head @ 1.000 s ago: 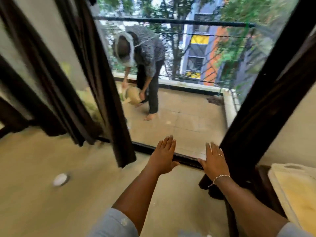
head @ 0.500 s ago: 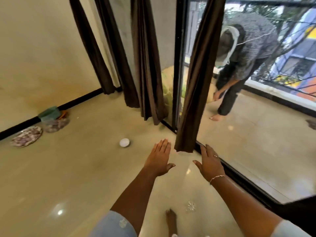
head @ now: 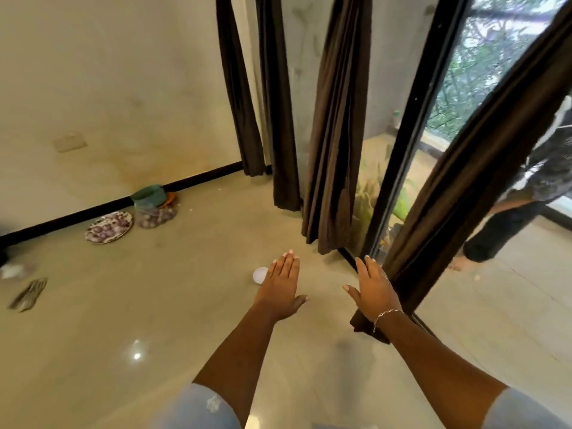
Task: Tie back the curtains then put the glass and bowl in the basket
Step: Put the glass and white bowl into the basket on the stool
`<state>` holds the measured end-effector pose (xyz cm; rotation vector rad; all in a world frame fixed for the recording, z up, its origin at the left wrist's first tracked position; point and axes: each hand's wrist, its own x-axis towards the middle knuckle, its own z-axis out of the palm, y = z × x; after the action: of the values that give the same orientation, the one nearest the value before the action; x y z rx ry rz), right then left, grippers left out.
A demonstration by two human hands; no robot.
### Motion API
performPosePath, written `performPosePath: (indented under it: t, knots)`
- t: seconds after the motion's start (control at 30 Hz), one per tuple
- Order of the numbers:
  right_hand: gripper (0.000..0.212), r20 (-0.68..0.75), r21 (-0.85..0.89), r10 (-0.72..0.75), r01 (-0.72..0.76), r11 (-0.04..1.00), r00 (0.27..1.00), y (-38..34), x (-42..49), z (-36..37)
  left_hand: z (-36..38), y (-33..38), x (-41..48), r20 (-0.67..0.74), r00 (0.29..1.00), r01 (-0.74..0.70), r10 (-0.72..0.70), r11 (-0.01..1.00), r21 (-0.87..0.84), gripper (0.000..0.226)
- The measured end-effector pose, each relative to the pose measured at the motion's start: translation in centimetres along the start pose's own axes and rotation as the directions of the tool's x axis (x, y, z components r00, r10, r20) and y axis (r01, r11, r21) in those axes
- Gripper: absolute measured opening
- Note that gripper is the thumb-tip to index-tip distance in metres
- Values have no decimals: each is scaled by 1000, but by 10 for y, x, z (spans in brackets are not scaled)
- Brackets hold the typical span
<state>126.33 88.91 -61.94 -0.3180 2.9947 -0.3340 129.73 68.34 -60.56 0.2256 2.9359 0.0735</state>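
The curtains (head: 334, 150) are four dark brown panels along the glazed side of the room, each drawn into a narrow column. No tie or band shows on any of them, so I judge the tying-back not yet done. The nearest curtain (head: 464, 193) slants down across the black door frame (head: 408, 144), its lower end reaching the floor just behind the right hand (head: 374, 289). That hand and the left hand (head: 280, 286) are both held out flat, fingers straight, grasping nothing. Whether the right one touches the cloth I cannot tell.

The second half of the task looks untouched. Against the far wall, well apart from the hands, sits a cluster of things. A clear patterned vessel (head: 154, 215) may be the glass or the bowl. A green container (head: 148, 195) sits right behind it, an orange item (head: 171, 198) is at their side, and a floral plate (head: 108, 227) lies just beside. Which of these, if any, is the basket I cannot tell.

A small white round object (head: 259, 275) lies on the floor beside the left hand, and blurred cutlery (head: 28, 294) lies near the left edge.

The floor (head: 154, 305) is glossy beige tile catching a glint of light. The cream wall (head: 108, 88) is stained above a black skirting (head: 77, 216). Through the glass a balcony (head: 510, 305) shows, with another person (head: 507, 227) partly in view and foliage (head: 483, 57) beyond.
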Motion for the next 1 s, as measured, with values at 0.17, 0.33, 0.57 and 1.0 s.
performPosePath:
  t: [0.17,0.33,0.57,1.0]
  knots:
    - [70,44,-12,-56,57,998,997,-32,48,11,3,-53,19,31,997,72,-72,997,-12,82]
    - [68,75,10,-69,69,998,995,-74,109,27,6,-121,47,62,991,120,-118,992,-29,83]
    - [70,102,0,-29,29,1000,994,-161,187,59,-2,-246,93,125,987,104,-102,994,-12,84]
    - [68,199,52,123,-136,989,972,-221,291,102,-1,-361,199,216,976,41,-14,992,-120,87]
